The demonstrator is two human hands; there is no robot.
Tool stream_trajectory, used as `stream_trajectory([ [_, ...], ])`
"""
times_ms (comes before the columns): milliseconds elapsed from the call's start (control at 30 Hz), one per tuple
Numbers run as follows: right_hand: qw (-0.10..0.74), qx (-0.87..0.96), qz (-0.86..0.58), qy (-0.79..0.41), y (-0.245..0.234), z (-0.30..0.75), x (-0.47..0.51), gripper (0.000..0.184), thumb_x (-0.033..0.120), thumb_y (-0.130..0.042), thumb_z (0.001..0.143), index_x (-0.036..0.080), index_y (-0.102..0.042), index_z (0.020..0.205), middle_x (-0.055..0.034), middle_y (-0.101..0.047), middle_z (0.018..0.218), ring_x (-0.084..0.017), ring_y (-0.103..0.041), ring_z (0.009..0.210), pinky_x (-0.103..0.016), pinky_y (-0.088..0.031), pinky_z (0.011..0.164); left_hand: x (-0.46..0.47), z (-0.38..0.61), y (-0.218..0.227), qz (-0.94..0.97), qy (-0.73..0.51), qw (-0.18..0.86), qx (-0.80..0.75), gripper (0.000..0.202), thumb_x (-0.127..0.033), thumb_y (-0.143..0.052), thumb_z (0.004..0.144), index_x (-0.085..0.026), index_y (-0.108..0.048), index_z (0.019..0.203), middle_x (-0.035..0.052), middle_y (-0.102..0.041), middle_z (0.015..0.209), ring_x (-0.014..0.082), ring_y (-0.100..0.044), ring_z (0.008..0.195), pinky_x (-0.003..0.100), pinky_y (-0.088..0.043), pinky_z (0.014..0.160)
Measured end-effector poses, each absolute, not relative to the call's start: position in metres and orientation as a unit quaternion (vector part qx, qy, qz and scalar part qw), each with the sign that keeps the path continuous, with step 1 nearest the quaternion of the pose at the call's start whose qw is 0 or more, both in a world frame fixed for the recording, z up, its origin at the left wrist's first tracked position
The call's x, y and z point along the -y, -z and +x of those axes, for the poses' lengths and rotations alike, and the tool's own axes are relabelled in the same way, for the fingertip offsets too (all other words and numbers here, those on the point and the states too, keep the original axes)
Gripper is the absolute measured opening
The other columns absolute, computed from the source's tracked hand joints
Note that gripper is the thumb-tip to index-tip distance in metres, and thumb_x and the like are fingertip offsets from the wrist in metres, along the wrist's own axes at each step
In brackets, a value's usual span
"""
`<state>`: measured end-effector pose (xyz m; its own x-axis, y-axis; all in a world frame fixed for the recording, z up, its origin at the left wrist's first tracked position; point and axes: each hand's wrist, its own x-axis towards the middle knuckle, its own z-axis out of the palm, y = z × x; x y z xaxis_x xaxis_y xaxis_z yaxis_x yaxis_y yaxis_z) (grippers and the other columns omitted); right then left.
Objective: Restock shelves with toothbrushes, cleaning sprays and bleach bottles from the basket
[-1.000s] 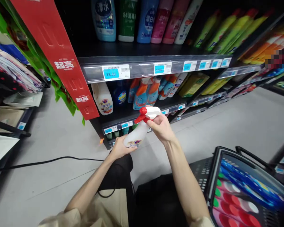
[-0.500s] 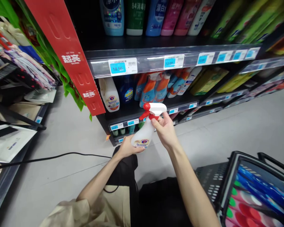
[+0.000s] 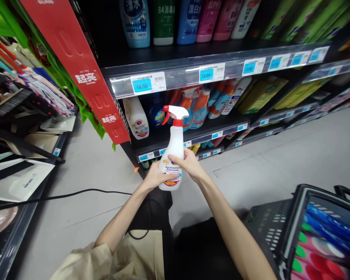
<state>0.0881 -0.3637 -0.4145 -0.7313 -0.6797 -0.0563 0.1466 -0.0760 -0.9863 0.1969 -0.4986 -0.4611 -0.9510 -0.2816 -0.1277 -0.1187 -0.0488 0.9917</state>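
Observation:
A white spray bottle (image 3: 174, 147) with a red and white trigger head stands upright between my two hands, in front of a dark store shelf. My left hand (image 3: 155, 177) wraps round its lower body from the left. My right hand (image 3: 189, 167) closes on the body from the right, fingers across the label. A second white bottle of the same kind (image 3: 136, 118) stands on the shelf behind, left of several blue and orange spray bottles (image 3: 196, 109).
Shelf rails carry blue price tags (image 3: 142, 84). A red hanging banner (image 3: 84, 74) crosses the upper left. A black basket (image 3: 294, 225) of coloured bottles sits at lower right. A black cable (image 3: 61, 196) runs over the grey floor. Racks of goods stand at the left.
The bottle has turned from tilted to upright and risen slightly. My right hand slid from the trigger head down to the bottle's body.

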Motion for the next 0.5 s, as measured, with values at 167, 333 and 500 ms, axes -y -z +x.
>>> stream_trajectory([
  [167,0.291,-0.645,-0.274,0.651,0.422,0.081,0.362,0.059,0.045,-0.096,0.066,0.019,-0.064,0.107,-0.0074,-0.076,0.102,-0.026,-0.072,0.092,-0.039,-0.062,0.08,0.5,0.196,0.462,0.151,0.688,0.082,0.706,0.057,-0.039,-0.096,0.063,-0.013,-0.073,0.108,0.0092,-0.079,0.1,0.0255,-0.075,0.09,0.034,-0.062,0.079],
  [333,0.263,-0.647,-0.267,0.664,0.445,0.075,0.37,0.065,0.049,-0.096,0.066,0.017,-0.063,0.112,-0.0099,-0.074,0.108,-0.028,-0.072,0.098,-0.04,-0.061,0.085,0.508,0.2,0.467,0.168,0.521,0.146,0.824,0.065,-0.041,-0.094,0.069,-0.019,-0.067,0.125,0.0078,-0.077,0.111,0.0257,-0.074,0.095,0.036,-0.063,0.08],
  [500,0.23,-0.679,-0.264,0.645,0.461,0.067,0.372,0.065,0.054,-0.093,0.068,0.019,-0.061,0.113,-0.0098,-0.076,0.108,-0.028,-0.073,0.098,-0.042,-0.062,0.085,0.523,0.223,0.471,0.128,0.377,0.384,0.833,0.04,-0.029,-0.075,0.092,-0.022,-0.064,0.13,0.0107,-0.066,0.132,0.02,-0.071,0.106,0.032,-0.065,0.083],
])
